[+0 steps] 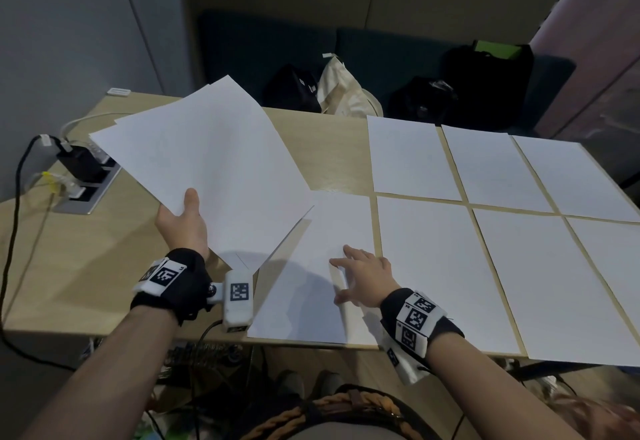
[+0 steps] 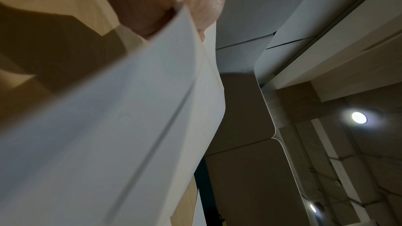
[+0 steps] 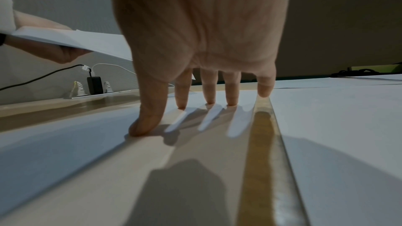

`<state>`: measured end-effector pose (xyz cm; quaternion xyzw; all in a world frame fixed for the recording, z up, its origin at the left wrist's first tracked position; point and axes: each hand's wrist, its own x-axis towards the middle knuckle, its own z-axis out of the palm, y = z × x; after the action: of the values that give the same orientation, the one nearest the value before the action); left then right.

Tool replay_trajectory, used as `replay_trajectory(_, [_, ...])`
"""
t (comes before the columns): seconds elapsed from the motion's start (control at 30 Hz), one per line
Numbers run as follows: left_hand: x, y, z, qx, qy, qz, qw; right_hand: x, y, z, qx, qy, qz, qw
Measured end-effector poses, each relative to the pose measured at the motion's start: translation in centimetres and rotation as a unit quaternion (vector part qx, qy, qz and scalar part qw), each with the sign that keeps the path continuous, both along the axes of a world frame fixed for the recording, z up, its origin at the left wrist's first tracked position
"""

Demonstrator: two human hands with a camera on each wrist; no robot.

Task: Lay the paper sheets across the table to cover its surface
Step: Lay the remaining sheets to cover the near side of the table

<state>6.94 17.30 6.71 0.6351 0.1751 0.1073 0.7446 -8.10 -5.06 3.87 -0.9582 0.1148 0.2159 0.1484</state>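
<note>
Sheets lay in two rows over the right half of the bench point(image 1: 86, 287), narrow strips of wood showing between them, so we judged the cover roughly half done. Our right hand point(image 1: 363, 277) was spread flat, fingertips point(image 3: 181, 105) pressing the newest sheet point(image 1: 311, 284) at lower centre of the head view; we read that as squaring it to the neighbour sheet point(image 1: 443, 266) on its right and keeping it from sliding. The little finger sat at the gap between the two.

Our left hand point(image 1: 183, 221) pinched the stack point(image 1: 207, 162) at its near corner, thumb on top, and held it lifted and fanned above the bare left half, likely to keep spare sheets clear of the laid ones yet within reach. In the left wrist view the stack point(image 2: 130, 109) bent away from the grip.

At far left a power strip point(image 1: 86, 180) with a charger point(image 1: 78, 161) stood in the way of full cover there.
</note>
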Motion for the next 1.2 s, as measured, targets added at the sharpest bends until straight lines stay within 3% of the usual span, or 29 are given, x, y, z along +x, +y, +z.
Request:
replay_trajectory(0.23, [0.1, 0.0, 0.2, -0.002, 0.001, -0.003, 1.0, 0.0, -0.1, 0.5, 0.009, -0.006, -0.005, 1.0])
replay_trajectory(0.47, [0.1, -0.9, 0.7, 0.006, 0.003, -0.042, 0.999, 3.0, -2.4, 3.6, 0.076, -0.099, -0.081, 0.989])
replay_trajectory(0.63, [0.3, -2.0, 1.1, 0.003, 0.012, -0.086, 0.996, 6.0, -3.3, 5.8, 0.221, -0.135, -0.165, 0.952])
replay_trajectory(0.77, [0.8, -2.6, 1.4, -0.003, 0.009, -0.118, 0.993, 7.7, -4.0, 5.6, 0.253, -0.138, -0.208, 0.935])
replay_trajectory(0.97, [1.9, -2.5, 1.5, 0.001, 0.014, -0.129, 0.992, 8.9, -4.8, 5.5, 0.341, -0.266, -0.312, 0.846])
replay_trajectory(1.2, [3.2, -3.5, 1.9, -0.009, 0.005, -0.111, 0.994, 10.6, -6.4, 7.0, 0.386, -0.318, -0.34, 0.796])
